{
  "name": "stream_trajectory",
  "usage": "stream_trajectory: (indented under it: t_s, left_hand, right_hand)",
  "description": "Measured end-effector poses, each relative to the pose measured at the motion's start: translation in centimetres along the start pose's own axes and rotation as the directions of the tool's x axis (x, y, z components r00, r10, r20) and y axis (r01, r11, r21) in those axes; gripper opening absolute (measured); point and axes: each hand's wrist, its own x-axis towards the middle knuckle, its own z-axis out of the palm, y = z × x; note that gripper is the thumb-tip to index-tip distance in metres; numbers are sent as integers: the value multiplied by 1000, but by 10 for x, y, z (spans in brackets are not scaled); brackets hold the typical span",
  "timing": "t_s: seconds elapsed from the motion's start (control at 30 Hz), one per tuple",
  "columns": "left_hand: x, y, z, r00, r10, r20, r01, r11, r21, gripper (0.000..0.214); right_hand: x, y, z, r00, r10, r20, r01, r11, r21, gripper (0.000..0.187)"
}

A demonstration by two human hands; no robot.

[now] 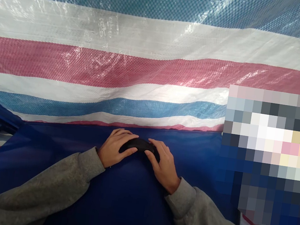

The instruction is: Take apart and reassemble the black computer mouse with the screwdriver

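Black bowed object [142, 145], held between both hands over the far part of the bench; whether it rests there I cannot tell. Striped sheeting [103, 68] hangs behind the blue bench [130, 207], probably as a screen. Left hand [118, 148] and right hand [163, 164] clasp opposite ends, each grip partly open around its end, likely to steady it evenly. Its long axis runs left to right, ends curving toward the wearer; no front is discernible.

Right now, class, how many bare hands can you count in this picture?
2: the left hand at the left end of the black object, the right hand at its right end. The pixelated area may hide others.
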Motion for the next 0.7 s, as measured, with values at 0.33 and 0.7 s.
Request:
stream_trajectory:
  t_s: [0.33,0.7]
  left_hand:
    - [0,-2,3,998,-57,-8,57,998,-10,35]
    - [7,-4,-12,929,-250,-275,300,940,160,30]
  right_hand:
    - [0,1,0,999,-14,30,13,999,41,48]
    - [-2,4,2,985,-95,141,104,993,-62,45]
